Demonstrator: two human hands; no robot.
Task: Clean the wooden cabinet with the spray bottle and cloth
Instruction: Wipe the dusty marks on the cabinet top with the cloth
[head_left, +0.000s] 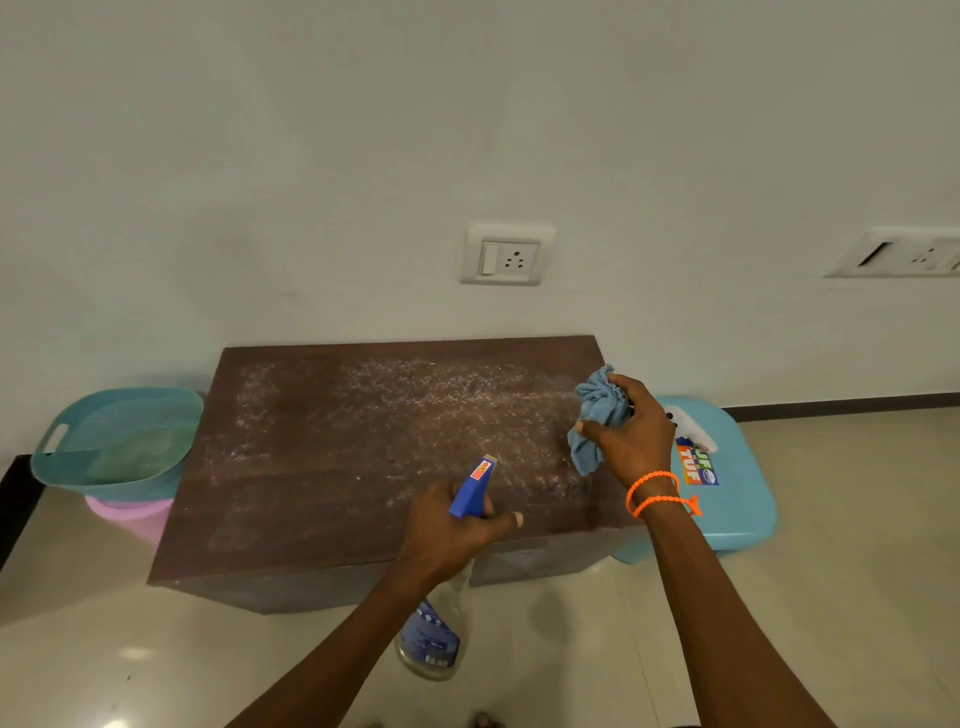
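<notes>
A pale wall (467, 130) with a switch-and-socket plate (506, 254) rose behind a glossy tiled floor (831, 571); a second plate (904, 252) sat further right. Against the wall stood the low wooden cabinet (311, 493), its dark brown top speckled with whitish droplets or dust across most of the surface.

In the head view, the left hand (452, 530) gripped the spray bottle (434, 639) around its neck, fingers curled round it and the thumb stretched out to the right. The bottle's blue trigger head (472, 488) pointed over the cabinet's front edge toward the top, while its clear body with a blue label hung below the hand, in front of the cabinet.

The right hand (631, 436) clutched a bunched light blue cloth (597, 415) over the cabinet's right end; whether the cloth touched the wood could not be told. Two orange bands (654, 493) circled that wrist.

Just right of the cabinet sat a light blue plastic stool (737, 499) bearing a sticker. To the left, a teal basket (119, 441) rested on a pink tub (135, 514).
</notes>
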